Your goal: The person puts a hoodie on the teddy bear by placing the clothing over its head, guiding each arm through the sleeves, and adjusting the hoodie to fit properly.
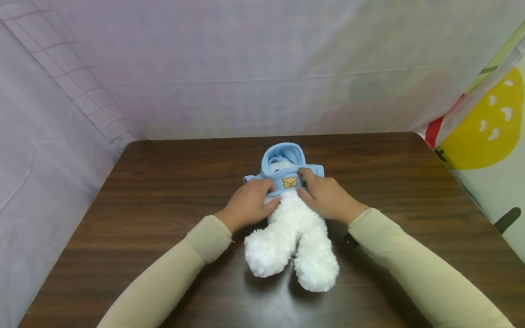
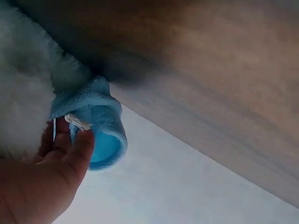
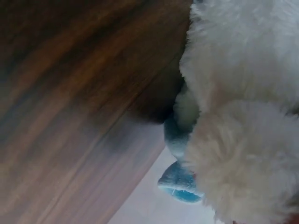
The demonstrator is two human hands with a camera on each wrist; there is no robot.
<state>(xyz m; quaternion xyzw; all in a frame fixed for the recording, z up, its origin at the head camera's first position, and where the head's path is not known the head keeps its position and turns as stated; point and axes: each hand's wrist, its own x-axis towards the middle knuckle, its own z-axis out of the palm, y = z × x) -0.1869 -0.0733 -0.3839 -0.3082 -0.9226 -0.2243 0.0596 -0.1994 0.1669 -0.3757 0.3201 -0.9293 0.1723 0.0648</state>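
Observation:
A white fluffy plush toy [image 1: 297, 223] lies on its back on the table, legs toward me. Its upper body is in a light blue hoodie [image 1: 280, 186] with a bear-face patch; the hood surrounds the head, which is mostly covered. My left hand [image 1: 251, 203] grips the hoodie's left hem, thumb on the toy's belly. In the left wrist view its fingertips meet the blue cloth beside a knotted white cord [image 2: 77, 122]. On the other side, my right hand [image 1: 328, 197] pinches the hoodie near the sleeve and hem. White fur hides most of that hand in the right wrist view.
The dark wood-grain table [image 1: 176, 182] runs back to a pale patterned curtain [image 1: 262, 68]. Another cloth with a large yellow print [image 1: 488, 123] hangs along the right edge. A small black object [image 1: 351, 240] shows under the right cuff.

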